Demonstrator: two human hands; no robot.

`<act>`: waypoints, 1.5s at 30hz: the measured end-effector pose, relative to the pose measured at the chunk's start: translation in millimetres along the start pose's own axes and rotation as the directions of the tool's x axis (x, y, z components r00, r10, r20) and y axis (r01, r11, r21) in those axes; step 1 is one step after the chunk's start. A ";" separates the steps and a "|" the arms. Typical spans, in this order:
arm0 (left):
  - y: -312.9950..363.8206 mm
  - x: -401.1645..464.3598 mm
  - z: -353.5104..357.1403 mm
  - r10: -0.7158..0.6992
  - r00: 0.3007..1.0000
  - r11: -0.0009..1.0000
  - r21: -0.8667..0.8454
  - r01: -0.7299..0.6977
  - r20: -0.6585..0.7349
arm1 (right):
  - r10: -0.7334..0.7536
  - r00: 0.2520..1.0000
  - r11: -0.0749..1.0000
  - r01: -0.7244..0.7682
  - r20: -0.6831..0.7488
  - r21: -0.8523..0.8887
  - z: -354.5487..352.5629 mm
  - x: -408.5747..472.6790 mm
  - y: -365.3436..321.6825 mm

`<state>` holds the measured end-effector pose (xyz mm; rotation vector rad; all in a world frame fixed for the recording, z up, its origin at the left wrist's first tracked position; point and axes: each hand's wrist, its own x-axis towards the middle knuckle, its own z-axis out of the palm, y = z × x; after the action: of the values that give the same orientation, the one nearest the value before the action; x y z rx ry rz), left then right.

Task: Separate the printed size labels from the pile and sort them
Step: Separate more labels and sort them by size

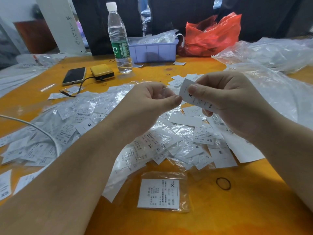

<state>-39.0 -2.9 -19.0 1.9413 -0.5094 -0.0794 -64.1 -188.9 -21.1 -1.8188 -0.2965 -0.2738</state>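
Observation:
A wide pile of white printed size labels (105,126), many in clear plastic sleeves, covers the orange table (237,209). My right hand (225,99) pinches a white label (186,92) marked with an X, held above the pile. My left hand (152,99) pinches a thin clear plastic sleeve (163,93) right beside that label's left edge. One XL label in its clear sleeve (159,194) lies alone near the front. Small bare labels (177,80) lie beyond my hands.
A water bottle (119,39), a purple bin (152,50), a red plastic bag (213,34), a phone (74,75) and a yellow power bank (102,71) stand at the back. Clear bags (271,55) heap at the right. A rubber band (223,183) lies front right. A white cable (42,131) crosses the left.

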 end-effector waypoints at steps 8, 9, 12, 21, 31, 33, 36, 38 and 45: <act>0.1 0.8 -5.5 -0.102 0.991 0.973 -0.199 0.118 0.088 | 0.003 1.000 0.998 -0.005 -0.026 -0.056 0.3 0.2 0.5; 0.2 0.6 -5.8 -0.097 0.991 0.971 -0.211 0.116 0.097 | 0.005 1.000 0.998 -0.008 -0.030 -0.069 0.6 0.3 0.5; 0.3 0.5 -6.0 -0.087 0.990 0.971 -0.213 0.109 0.109 | 0.015 0.999 0.995 -0.018 -0.030 -0.098 0.6 0.1 -0.7; 0.4 0.6 -5.2 -0.110 0.986 0.966 -0.218 0.135 0.125 | 0.024 1.000 0.994 -0.023 0.011 -0.105 1.7 -1.3 -2.6; 1.0 2.3 -7.9 -0.123 0.985 0.949 -0.277 0.152 0.118 | -0.014 0.995 0.988 -0.001 -0.096 -0.157 -1.3 1.9 0.3; 0.6 2.6 -7.7 -0.123 0.988 0.958 -0.249 0.143 0.096 | -0.020 0.994 0.989 0.003 -0.112 -0.147 -1.5 2.1 0.3; 1.0 1.9 -7.8 -0.121 0.990 0.971 -0.198 0.132 0.065 | -0.032 0.992 0.989 0.015 -0.121 -0.144 -1.5 2.3 -0.1; 1.2 1.6 -7.9 -0.112 0.992 0.977 -0.175 0.119 0.048 | -0.042 0.990 0.990 0.024 -0.132 -0.137 -1.5 2.2 -0.3; 1.3 0.7 -4.7 -0.103 0.993 0.984 -0.137 0.109 0.055 | -0.012 0.998 1.000 0.011 -0.066 -0.016 -1.6 1.9 -0.9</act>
<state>-37.4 0.5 -15.8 1.8315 -0.4205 -0.2250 -62.7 -190.1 -19.3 -1.8197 -0.2589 -0.3447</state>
